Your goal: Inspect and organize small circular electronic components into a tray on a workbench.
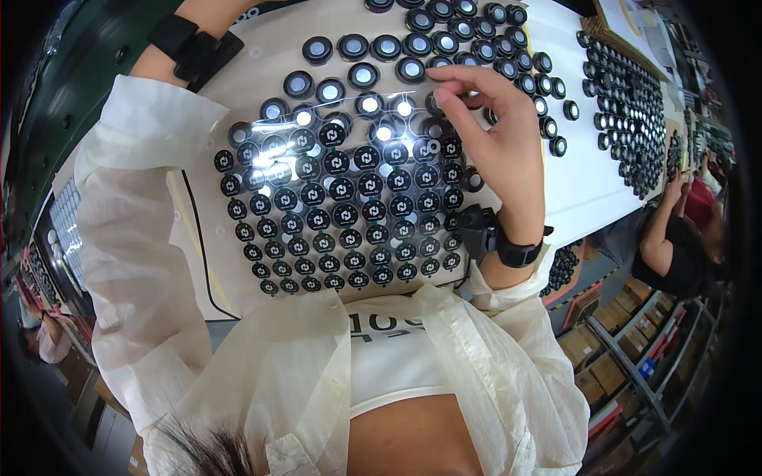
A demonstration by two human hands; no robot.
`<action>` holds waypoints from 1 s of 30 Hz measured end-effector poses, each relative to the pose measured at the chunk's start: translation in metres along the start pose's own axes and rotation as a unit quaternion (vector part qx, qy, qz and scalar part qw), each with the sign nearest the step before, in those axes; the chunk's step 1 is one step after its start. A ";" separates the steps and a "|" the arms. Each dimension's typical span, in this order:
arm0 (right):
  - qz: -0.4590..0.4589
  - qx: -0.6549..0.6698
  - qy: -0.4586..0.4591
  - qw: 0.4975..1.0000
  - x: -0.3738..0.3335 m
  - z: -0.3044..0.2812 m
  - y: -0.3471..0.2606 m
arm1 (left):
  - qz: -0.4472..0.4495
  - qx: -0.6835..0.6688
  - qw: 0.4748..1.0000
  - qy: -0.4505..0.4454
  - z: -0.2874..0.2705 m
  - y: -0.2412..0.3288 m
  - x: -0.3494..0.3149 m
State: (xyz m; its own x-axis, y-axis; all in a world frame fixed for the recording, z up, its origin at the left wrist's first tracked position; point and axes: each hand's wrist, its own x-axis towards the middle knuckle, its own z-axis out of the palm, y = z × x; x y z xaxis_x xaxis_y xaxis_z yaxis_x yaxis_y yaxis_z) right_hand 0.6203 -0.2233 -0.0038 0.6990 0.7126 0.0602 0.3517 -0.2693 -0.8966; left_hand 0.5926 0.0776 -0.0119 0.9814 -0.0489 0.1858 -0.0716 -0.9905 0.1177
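Note:
A clear, glossy sheet (359, 173) bearing rows of black round labels with a white symbol lies across the table in front of me. Glare covers part of it, and round parts show through. Beyond its far edge stand black round parts with silver-white centres, such as this disc (363, 76). My right hand (496, 119) is over the sheet's far right corner. Its index fingertip is beside a disc (411, 70), its thumb tip at another disc (435, 105). A gap shows between thumb and index; the other fingers curl behind, partly hidden. My left forearm passes out at the top, hand unseen.
More black discs (627, 111) stand in dense rows on the white table surface (571, 186) to the right. A black cable (198, 246) curves along the left. Another person (683, 238) sits at the right; shelving with boxes (615, 317) stands below.

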 end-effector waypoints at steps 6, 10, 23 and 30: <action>-0.023 -0.121 -0.172 0.977 -0.001 -0.001 -0.012 | 0.097 -0.083 0.991 -0.047 0.008 0.005 0.006; -0.073 -0.166 -0.225 0.957 -0.004 0.008 -0.011 | 0.092 -0.094 0.989 0.063 -0.014 0.035 -0.026; -0.064 -0.222 -0.301 0.925 0.020 0.017 -0.010 | 0.078 -0.251 0.965 -0.013 0.018 0.109 -0.125; -0.075 -0.205 -0.281 0.935 -0.019 0.007 -0.056 | 0.080 -0.242 0.967 -0.002 0.025 0.108 -0.130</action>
State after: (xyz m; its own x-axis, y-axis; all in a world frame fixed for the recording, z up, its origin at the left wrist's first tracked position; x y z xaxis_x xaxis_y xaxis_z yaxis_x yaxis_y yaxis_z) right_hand 0.5828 -0.2169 0.0419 0.2259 0.9590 -0.1710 0.7087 -0.2822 -0.6467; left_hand 0.4622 -0.0263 -0.0473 0.9517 -0.1972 0.2353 -0.2957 -0.7947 0.5301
